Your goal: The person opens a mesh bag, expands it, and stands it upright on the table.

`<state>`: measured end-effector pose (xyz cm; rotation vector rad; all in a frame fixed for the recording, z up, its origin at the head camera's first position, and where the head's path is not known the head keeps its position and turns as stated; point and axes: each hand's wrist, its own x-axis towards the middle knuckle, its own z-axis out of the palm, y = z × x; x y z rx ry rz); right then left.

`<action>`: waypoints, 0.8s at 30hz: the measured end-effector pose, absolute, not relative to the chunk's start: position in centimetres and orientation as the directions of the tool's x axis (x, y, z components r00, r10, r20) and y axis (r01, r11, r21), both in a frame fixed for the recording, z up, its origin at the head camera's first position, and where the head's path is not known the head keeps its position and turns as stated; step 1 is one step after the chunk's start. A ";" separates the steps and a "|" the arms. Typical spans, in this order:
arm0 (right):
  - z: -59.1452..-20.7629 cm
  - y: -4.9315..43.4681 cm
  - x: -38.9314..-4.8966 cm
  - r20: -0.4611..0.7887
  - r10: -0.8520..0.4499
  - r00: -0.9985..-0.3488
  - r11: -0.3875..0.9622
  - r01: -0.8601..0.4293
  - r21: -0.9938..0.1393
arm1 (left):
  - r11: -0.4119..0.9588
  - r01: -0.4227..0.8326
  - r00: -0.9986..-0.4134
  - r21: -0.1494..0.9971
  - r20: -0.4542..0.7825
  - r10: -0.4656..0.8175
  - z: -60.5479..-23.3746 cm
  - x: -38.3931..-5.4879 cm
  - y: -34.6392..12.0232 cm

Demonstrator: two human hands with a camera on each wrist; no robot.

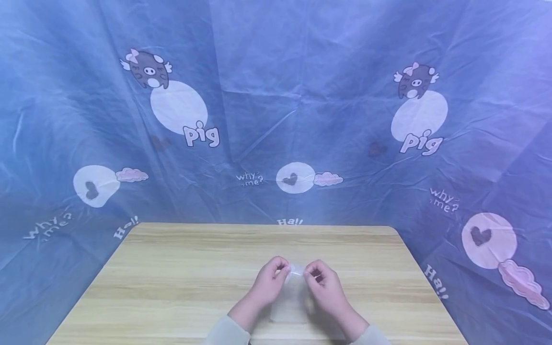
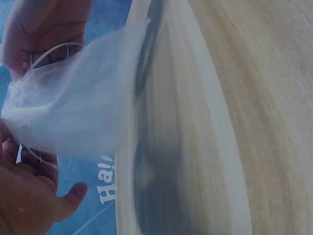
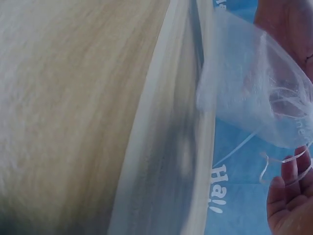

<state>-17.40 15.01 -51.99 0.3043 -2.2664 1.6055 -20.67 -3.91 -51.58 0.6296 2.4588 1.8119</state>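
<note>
A sheer white drawstring pouch (image 1: 296,270) hangs between my two hands above the wooden table. My left hand (image 1: 268,281) pinches its gathered top at one side, thumb against curled fingers. Opposite, my right hand (image 1: 326,283) pinches at the other side. In the left wrist view, thin cords loop out from both sides of the pouch (image 2: 90,98) toward the hands. From the right wrist, the pouch (image 3: 239,73) looks see-through, with a loose white cord (image 3: 264,169) dangling beside the right fingers. The exact contact of the fingertips is partly cut off at the frame edges.
The light wood-grain table (image 1: 172,278) stretches under and around both hands. Behind it and on both sides hangs a blue cloth backdrop (image 1: 258,120) printed with pigs, hearts and words. Shadows of the hands fall on the tabletop.
</note>
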 end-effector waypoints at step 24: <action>-51.9 15.7 -17.4 0.537 -0.215 -0.816 0.455 -0.570 -0.684 | 0.237 0.340 -0.894 0.910 0.235 0.380 -51.4 -20.8 -4.0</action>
